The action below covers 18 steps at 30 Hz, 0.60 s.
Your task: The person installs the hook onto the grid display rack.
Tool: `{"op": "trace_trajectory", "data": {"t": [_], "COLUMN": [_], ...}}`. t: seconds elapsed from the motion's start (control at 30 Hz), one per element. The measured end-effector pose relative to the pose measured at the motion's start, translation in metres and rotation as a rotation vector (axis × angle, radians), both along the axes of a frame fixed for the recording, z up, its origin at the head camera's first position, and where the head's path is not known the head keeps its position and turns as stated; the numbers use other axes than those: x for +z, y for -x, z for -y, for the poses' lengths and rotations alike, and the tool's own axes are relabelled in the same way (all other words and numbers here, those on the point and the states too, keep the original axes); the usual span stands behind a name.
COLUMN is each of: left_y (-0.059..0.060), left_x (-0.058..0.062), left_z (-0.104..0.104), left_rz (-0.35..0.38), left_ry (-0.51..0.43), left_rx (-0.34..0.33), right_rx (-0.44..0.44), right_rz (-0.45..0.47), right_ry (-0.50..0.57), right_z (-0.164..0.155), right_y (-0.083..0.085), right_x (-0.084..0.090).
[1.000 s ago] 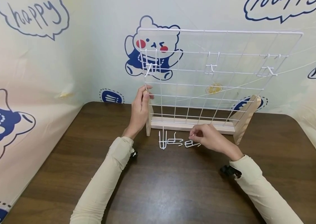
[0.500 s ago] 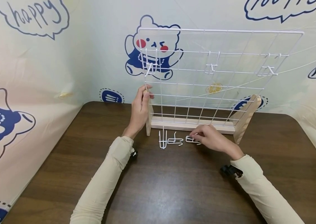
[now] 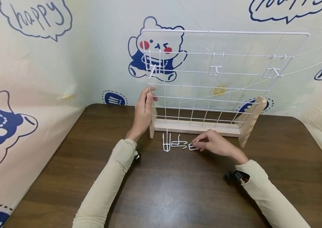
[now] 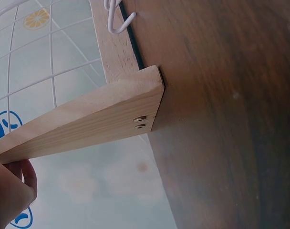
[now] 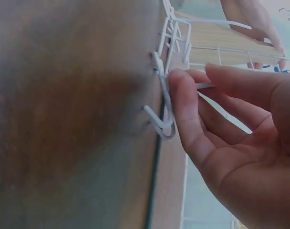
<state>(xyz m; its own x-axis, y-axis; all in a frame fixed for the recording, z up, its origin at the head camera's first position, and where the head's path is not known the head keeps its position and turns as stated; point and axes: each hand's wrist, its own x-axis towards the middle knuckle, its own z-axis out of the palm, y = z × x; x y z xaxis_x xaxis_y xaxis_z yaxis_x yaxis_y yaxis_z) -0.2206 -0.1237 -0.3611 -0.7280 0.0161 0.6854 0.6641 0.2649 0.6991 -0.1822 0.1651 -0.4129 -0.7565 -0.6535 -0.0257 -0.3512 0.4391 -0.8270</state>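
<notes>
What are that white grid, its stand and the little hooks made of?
The grid looks like thin metal wire coated glossy white. Its stand seems bare pale wood: grain and two screw heads show. The hook that the right hand pinches looks like the same white-coated wire.

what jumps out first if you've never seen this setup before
The tall white wire grid panel, upright in a wooden stand at the back of the dark table, dominates. The left hand grips the stand's left upright, while the right hand pinches one white wire hook on the table, beside two more hooks. Three hooks already hang on the grid.
</notes>
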Motion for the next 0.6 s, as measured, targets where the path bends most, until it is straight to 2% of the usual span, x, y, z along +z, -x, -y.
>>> {"op": "trace_trajectory", "data": {"t": [0.1,0.23,0.5,0.6], "left_y": [-0.0002,0.0002,0.0001,0.0002], "left_x": [-0.0011,-0.0012,-0.0011,-0.0012], "left_z": [-0.0011,-0.0013,-0.0009,-0.0009], "left_rz": [-0.005,-0.01,-0.008,-0.01], "left_ry": [-0.001,-0.002,-0.002,-0.001], "left_rx": [-0.004,-0.004,-0.001,-0.002], "right_rx": [-0.003,0.004,0.071,0.096], "right_rz": [0.019,-0.003,-0.078,-0.074], "right_ry": [0.037,0.055,-0.055,-0.071], "right_z": [-0.0011,-0.0014,0.0001,0.0008], "right_y": [-0.0001,0.0,-0.0026,-0.004], "right_x": [-0.0019,0.0003,0.0059,0.0066]}}
